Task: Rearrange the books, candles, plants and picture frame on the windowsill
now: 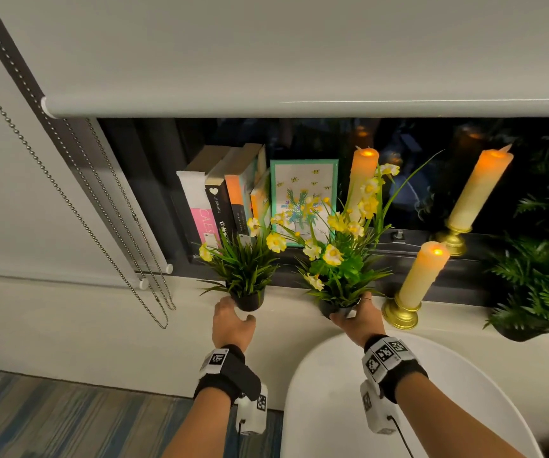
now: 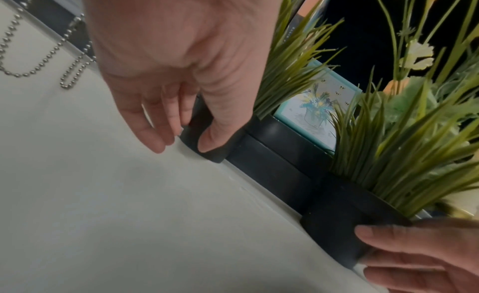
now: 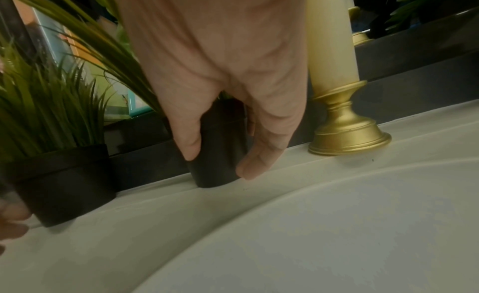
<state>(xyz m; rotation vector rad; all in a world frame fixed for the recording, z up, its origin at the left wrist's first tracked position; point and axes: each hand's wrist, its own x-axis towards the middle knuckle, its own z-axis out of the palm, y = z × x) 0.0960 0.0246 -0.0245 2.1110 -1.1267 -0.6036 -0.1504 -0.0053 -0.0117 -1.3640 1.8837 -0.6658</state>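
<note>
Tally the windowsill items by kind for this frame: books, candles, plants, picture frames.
Books: 5, though the rightmost is partly hidden
Candles: 3, on gold holders
Plants: 3, two flowering plus one leafy at far right
Picture frames: 1
Total: 12

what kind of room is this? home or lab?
Probably a home or lived-in room, at night: a decorated windowsill under a half-lowered roller blind, holding books, lit candles and potted plants. The window glass is dark.
</note>
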